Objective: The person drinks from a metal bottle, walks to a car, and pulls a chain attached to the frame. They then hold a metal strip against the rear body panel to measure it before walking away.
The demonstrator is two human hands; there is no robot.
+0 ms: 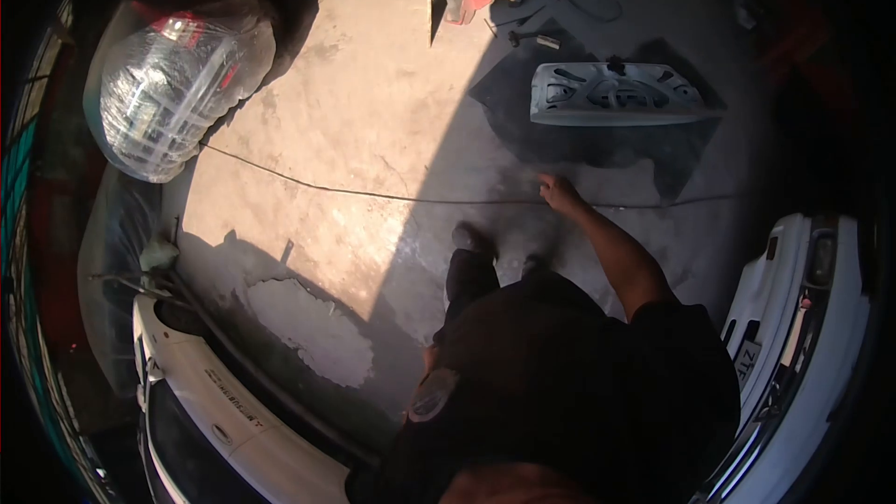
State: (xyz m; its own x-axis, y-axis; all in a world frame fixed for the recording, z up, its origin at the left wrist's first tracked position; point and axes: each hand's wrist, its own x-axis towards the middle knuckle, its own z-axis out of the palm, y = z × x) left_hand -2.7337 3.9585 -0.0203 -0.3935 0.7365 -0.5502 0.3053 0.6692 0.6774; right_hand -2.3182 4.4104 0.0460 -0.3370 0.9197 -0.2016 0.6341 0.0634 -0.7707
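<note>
My right hand (558,191) hangs in front of me above the concrete floor, fingers curled in, with nothing showing in them. Behind it a long dark cable (373,194) runs across the floor; no contact is evident. Ahead of this hand, a pale car body panel (616,117) with cut-outs lies on a dark sheet (523,135). Of my left hand (429,359), only a small patch of skin shows beside my dark clothing, perhaps hand or wrist, and its fingers are hidden.
A red and grey tool (471,0) and what looks like a hammer (537,39) lie farther off. A plastic-wrapped car part or vehicle (182,84) stands left. White car bodywork with lettering (224,401) is lower left; another white car (793,345) borders the right.
</note>
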